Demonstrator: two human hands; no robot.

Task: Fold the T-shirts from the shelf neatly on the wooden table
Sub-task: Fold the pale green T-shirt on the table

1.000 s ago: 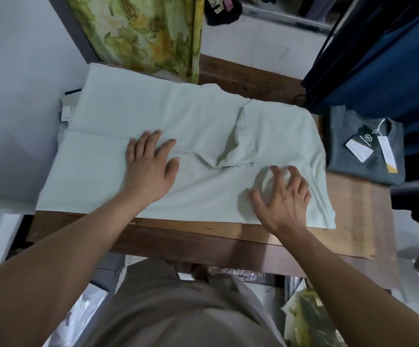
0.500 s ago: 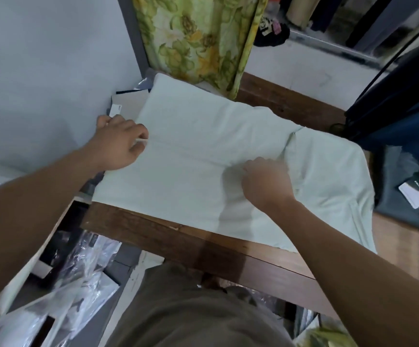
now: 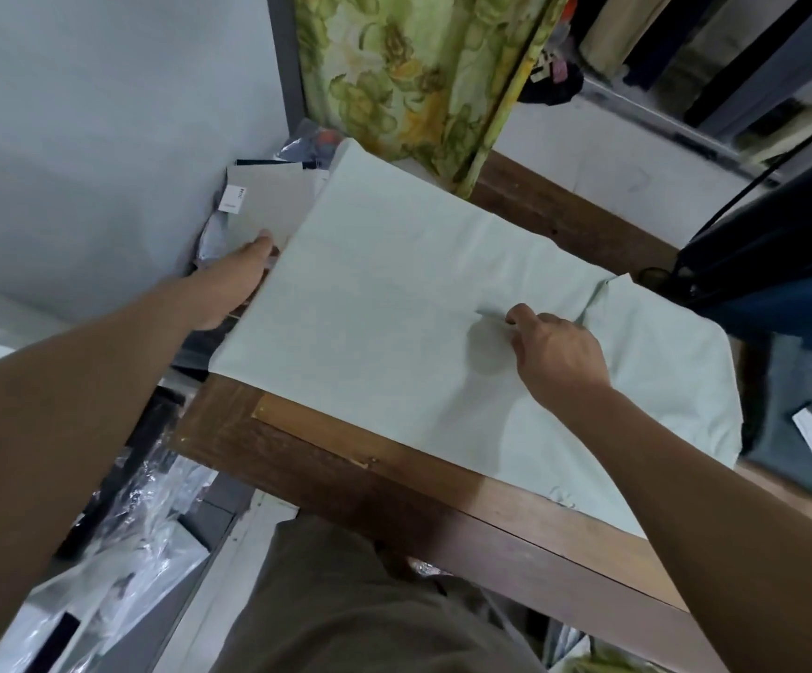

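pale green t-shirt (image 3: 394, 308) lies flat on the wooden table (image 3: 394, 483), centre frame. right hand (image 3: 559, 354) pinches a crease mid-cloth, probably fixing the fold line. left hand (image 3: 236, 284) at 9 o'clock meets the hem, fingers hidden, grip unclear. folded grey shirt (image 3: 782, 371) at 3 o'clock, floral curtain (image 3: 414, 70) at 12 crowd it.

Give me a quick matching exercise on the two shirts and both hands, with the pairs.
1 pale green T-shirt
2 grey T-shirt
3 left hand
4 right hand

A pinches fabric mid-shirt
B spread on the wooden table
C folded, tagged, far right
D at the spread shirt's left edge

Pairs: 1-B; 2-C; 3-D; 4-A
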